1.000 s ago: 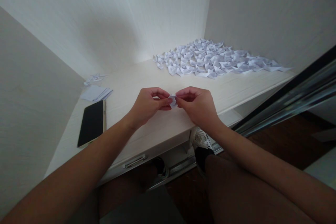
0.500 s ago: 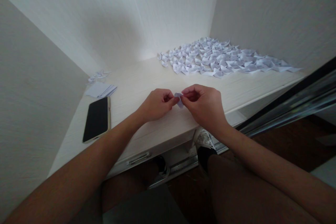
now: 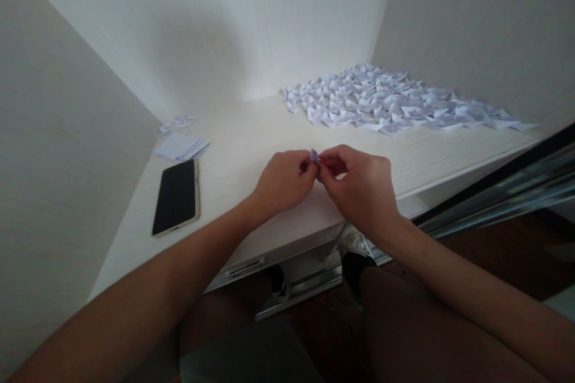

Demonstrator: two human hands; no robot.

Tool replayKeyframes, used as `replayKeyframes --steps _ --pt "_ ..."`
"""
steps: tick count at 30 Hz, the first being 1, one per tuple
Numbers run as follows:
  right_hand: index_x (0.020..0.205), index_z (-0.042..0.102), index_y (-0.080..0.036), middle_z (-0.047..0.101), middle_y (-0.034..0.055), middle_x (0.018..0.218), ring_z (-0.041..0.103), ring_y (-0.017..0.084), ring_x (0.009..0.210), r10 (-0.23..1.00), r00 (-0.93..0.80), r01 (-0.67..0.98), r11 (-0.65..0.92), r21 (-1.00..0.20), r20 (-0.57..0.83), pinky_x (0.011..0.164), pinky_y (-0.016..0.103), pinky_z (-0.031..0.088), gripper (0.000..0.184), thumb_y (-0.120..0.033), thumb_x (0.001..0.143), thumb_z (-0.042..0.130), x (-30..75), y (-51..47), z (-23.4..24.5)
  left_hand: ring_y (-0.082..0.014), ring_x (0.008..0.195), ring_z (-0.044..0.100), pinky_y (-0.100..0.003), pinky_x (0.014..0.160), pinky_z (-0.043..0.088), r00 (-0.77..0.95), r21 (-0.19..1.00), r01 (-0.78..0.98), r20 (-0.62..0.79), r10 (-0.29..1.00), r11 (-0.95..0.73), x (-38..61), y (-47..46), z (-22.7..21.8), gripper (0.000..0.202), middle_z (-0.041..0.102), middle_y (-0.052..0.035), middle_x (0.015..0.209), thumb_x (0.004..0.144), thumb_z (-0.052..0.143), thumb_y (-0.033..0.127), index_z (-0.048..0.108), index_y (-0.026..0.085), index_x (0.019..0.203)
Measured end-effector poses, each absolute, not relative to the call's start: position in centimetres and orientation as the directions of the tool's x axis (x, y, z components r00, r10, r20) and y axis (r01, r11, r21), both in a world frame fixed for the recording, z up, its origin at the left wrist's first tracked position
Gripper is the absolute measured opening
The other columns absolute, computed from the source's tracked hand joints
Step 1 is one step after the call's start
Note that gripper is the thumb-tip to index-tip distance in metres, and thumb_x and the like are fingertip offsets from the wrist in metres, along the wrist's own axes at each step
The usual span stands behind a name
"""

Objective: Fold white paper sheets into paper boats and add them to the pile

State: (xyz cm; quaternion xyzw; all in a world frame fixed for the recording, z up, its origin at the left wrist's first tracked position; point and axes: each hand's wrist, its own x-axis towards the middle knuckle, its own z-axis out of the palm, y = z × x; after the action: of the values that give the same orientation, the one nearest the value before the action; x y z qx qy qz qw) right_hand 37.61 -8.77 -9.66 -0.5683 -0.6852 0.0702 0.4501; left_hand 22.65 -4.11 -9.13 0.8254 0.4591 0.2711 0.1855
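A small folded piece of white paper is pinched between my two hands, over the front part of the white desk. My left hand grips its left side between thumb and curled fingers. From the right, my right hand holds it with thumb and fingertips, touching the left hand's fingers. Most of the paper is hidden behind the fingers. Toward the back right spreads a large pile of folded paper boats.
Left of my hands lies a dark-screened phone. Behind it sit a stack of flat paper sheets and a few small paper scraps. Walls enclose the desk at back and sides. A drawer handle shows on the desk's front.
My hands have drawn closer together, and less of the paper shows between them. The paper is turned more upright. The whole view has shifted slightly.
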Motion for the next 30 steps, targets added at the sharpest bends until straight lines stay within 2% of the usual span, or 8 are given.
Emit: replayKeyframes --steps 5,10,14,17,25,28,30 --pt "0.092 0.074 -0.019 0.08 0.0067 0.083 0.074 0.022 0.074 0.839 0.032 0.742 0.344 -0.576 0.543 0.072 0.034 0.052 0.009 -0.018 0.089 0.065 37.7 -8.7 -9.8 -0.0142 0.061 0.047 -0.03 0.06 0.027 0.478 0.57 0.639 0.231 0.847 -0.516 22.5 -3.6 -9.2 0.031 0.06 -0.0002 0.063 0.095 0.052 0.024 0.06 0.018 0.066" --pt "0.091 0.072 -0.018 0.079 0.0095 0.083 0.073 0.024 0.077 0.808 -0.06 0.851 0.348 -0.394 0.586 0.069 0.033 0.046 0.013 -0.019 0.093 0.06 37.7 -8.8 -9.8 -0.0164 0.069 0.056 -0.03 0.065 0.034 0.511 0.622 0.605 0.175 0.842 -0.496 22.5 -3.2 -9.1 0.031 0.065 -0.0015 0.068 0.096 0.05 0.019 0.064 0.017 0.069" --pt "0.089 0.071 -0.017 0.077 0.0111 0.082 0.07 0.025 0.075 0.792 -0.159 0.89 0.374 -0.261 0.59 0.066 0.034 0.042 0.017 -0.015 0.094 0.055 37.6 -8.9 -9.7 -0.0155 0.066 0.054 -0.03 0.064 0.035 0.509 0.694 0.571 0.12 0.852 -0.439 22.6 -3.1 -9.0 0.032 0.062 -0.0005 0.065 0.095 0.049 0.017 0.06 0.017 0.065" --pt "0.091 0.071 -0.015 0.076 0.0123 0.083 0.069 0.025 0.075 0.781 -0.204 0.894 0.394 -0.213 0.59 0.065 0.034 0.041 0.019 -0.011 0.093 0.053 37.6 -8.9 -9.8 -0.0148 0.065 0.053 -0.029 0.064 0.036 0.505 0.748 0.538 0.084 0.859 -0.389 22.7 -3.1 -8.9 0.032 0.06 0.0005 0.064 0.094 0.049 0.014 0.057 0.018 0.063" --pt "0.088 0.071 -0.016 0.078 0.0115 0.082 0.071 0.024 0.073 0.76 -0.213 0.861 0.443 -0.25 0.615 0.065 0.032 0.044 0.017 -0.011 0.093 0.056 37.9 -8.8 -9.9 -0.0163 0.071 0.059 -0.029 0.07 0.042 0.515 0.865 0.418 0.024 0.857 -0.276 22.6 -3.1 -8.8 0.03 0.065 0.0002 0.066 0.093 0.05 0.014 0.063 0.018 0.066" --pt "0.087 0.073 -0.017 0.079 0.01 0.08 0.073 0.024 0.071 0.8 -0.168 0.841 0.421 -0.339 0.576 0.064 0.031 0.046 0.014 -0.014 0.093 0.06 38.3 -8.8 -9.6 -0.0173 0.074 0.063 -0.029 0.072 0.043 0.546 0.849 0.434 0.019 0.838 -0.302 22.5 -3.0 -9.0 0.031 0.069 -0.0014 0.071 0.094 0.05 0.018 0.064 0.018 0.067" --pt "0.085 0.074 -0.018 0.079 0.0078 0.078 0.074 0.023 0.07 0.848 -0.112 0.81 0.38 -0.447 0.518 0.064 0.031 0.047 0.012 -0.017 0.091 0.063 38.6 -8.4 -9.3 -0.0184 0.076 0.065 -0.03 0.073 0.044 0.562 0.806 0.478 0.025 0.827 -0.349 22.4 -2.8 -9.1 0.033 0.072 -0.0031 0.075 0.097 0.049 0.023 0.067 0.018 0.07"
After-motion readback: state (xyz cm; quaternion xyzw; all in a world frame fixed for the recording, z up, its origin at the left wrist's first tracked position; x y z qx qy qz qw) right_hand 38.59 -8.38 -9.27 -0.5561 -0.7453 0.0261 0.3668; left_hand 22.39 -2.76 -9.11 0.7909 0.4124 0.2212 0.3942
